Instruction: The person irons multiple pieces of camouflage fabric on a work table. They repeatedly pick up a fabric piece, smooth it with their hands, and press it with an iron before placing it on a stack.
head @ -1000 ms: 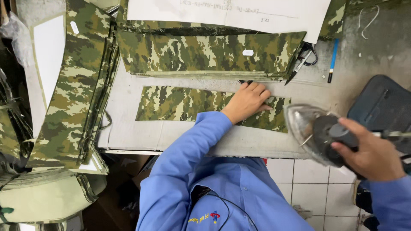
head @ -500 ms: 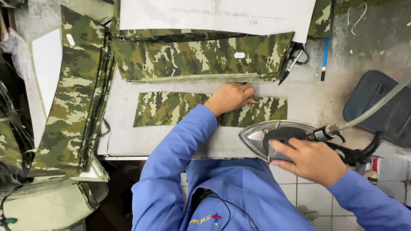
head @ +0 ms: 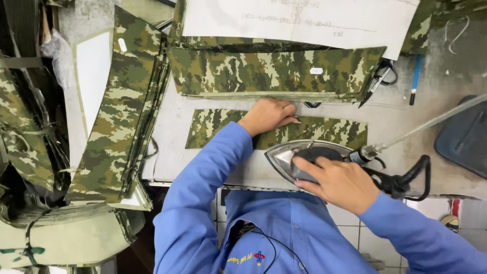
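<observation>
A narrow camouflage fabric strip (head: 213, 127) lies flat on the grey pressing table (head: 203, 167). My left hand (head: 268, 115) presses down on the strip's middle, fingers together and flat. My right hand (head: 337, 182) grips the dark handle of a steam iron (head: 289, 155), whose shiny soleplate rests at the strip's near edge, tip pointing left. A hose and black cable (head: 406, 180) run off the iron to the right.
A stack of larger camouflage pieces (head: 274, 71) lies beyond the strip, with a white paper pattern (head: 304, 20) on top. More camouflage stacks (head: 122, 116) hang at the left. Scissors (head: 375, 81), a blue pen (head: 415, 78) and a dark pad (head: 464, 137) sit at the right.
My right hand has brought the iron in from the right and set it down on the near edge of the strip. My left hand has stayed on the fabric.
</observation>
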